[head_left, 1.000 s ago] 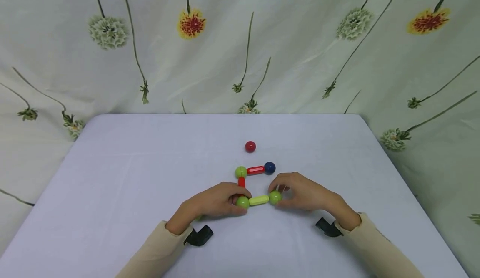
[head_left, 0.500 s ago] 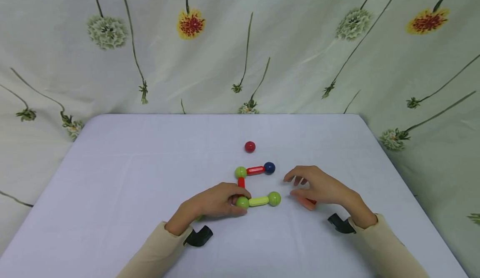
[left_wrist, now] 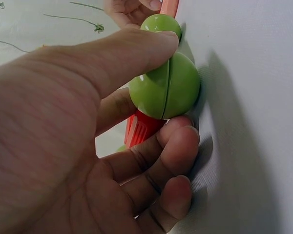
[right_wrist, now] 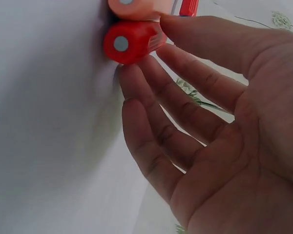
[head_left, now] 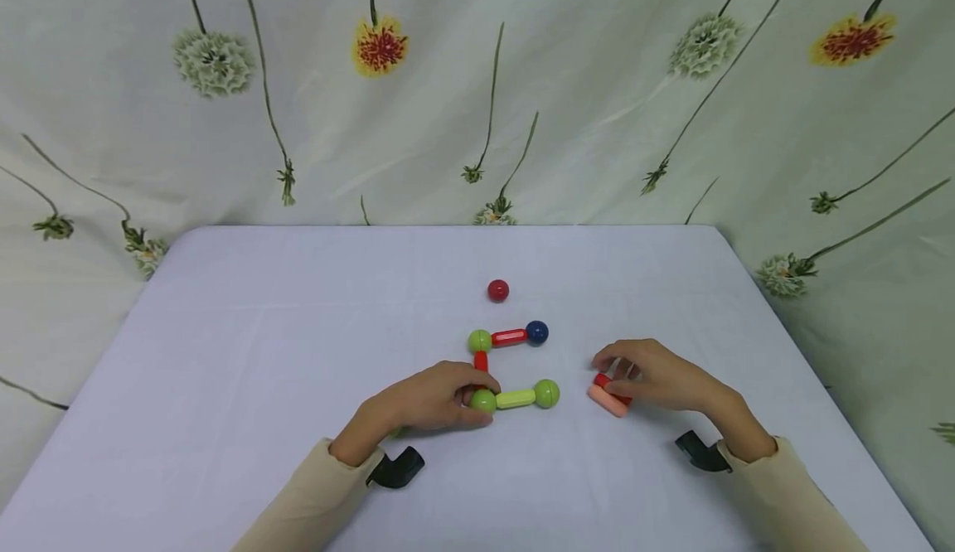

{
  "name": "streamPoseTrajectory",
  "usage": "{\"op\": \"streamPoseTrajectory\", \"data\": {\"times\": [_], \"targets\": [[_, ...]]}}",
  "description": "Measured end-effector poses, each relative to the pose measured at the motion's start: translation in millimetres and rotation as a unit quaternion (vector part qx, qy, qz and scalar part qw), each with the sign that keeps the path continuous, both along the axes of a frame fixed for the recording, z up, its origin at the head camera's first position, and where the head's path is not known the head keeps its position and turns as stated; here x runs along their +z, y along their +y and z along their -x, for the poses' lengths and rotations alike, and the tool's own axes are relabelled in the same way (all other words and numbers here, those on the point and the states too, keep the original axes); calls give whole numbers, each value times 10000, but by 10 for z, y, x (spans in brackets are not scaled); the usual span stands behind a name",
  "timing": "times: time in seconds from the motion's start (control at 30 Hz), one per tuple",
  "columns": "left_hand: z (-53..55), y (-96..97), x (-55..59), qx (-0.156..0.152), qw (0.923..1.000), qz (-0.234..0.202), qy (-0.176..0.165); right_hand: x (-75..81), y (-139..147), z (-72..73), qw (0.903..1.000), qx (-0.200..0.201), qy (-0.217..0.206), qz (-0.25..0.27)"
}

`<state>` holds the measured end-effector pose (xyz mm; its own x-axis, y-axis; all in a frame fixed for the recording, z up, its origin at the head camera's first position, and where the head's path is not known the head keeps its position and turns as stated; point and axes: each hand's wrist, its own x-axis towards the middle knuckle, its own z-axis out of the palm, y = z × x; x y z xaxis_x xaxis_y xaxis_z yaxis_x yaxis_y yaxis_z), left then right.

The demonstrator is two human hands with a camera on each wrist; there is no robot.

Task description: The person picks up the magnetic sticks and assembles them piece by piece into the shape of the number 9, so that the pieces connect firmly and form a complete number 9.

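Note:
My left hand (head_left: 429, 396) holds the near green ball (left_wrist: 178, 90) of a ball-and-stick figure, its thumb on top and fingers curled beneath. A red stick (head_left: 481, 361) leads back from that ball to another green ball (head_left: 480, 341). To the right, a yellow-green stick (head_left: 516, 399) joins it to a third green ball (head_left: 547, 394). My right hand (head_left: 660, 376) has its thumb and fingers around a loose red stick (right_wrist: 129, 43), which shows a grey disc on its end. An orange stick (head_left: 608, 401) lies against that red stick.
At the figure's far end, another red stick (head_left: 509, 337) connects to a dark blue ball (head_left: 537, 332). A separate red ball (head_left: 498, 290) lies farther back. Something green shows partly under the left hand. White cloth covers the table (head_left: 298, 312).
My right hand has let go of the right green ball and moved right to the loose red and orange sticks. My left hand stays on its green ball.

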<state>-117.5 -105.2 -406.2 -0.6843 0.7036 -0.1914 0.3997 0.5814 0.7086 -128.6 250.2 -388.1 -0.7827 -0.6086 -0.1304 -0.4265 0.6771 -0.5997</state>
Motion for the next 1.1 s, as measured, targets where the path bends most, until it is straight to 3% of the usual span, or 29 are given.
{"op": "streamPoseTrajectory", "data": {"times": [0.33,0.67,1.1], "targets": [[3,-5,-21,25,10000,72,30,-25,-20,53,9998,89,78,-164],[-4,-4,-15,19,10000,26,26,-26,-212,171,9996,163,147,-163],[-3,-5,-13,19,10000,3,57,-84,-479,254,9970,-91,272,721]]}}
